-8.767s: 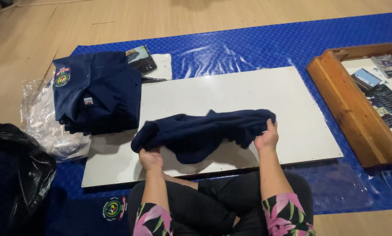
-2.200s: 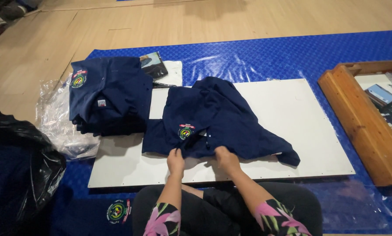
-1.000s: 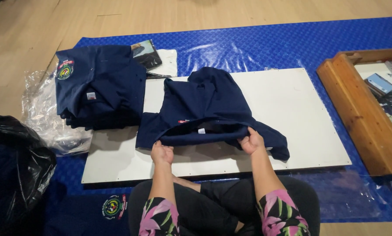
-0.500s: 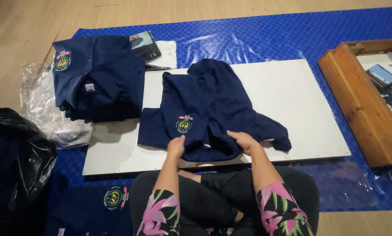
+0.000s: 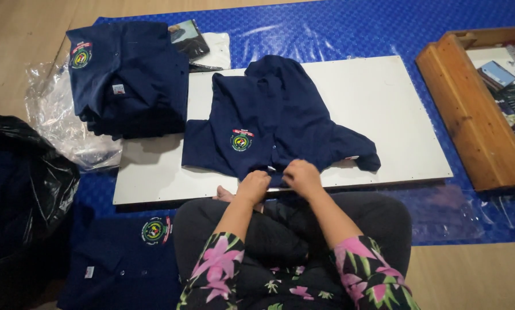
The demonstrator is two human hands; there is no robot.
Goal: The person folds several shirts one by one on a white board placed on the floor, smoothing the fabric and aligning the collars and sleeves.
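A navy blue cloth shirt with a round chest badge (image 5: 269,123) lies spread on the flat white board (image 5: 384,103), its near hem pinched by the left hand (image 5: 253,186) and right hand (image 5: 303,177), each grip clenched on fabric, beside a stack of folded navy shirts (image 5: 128,74).

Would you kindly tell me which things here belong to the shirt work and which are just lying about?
In hand:
navy crested shirt
flat white board
left hand
right hand
folded navy shirt stack

Lying about:
black plastic bag
brown wooden tray
clear plastic wrapper
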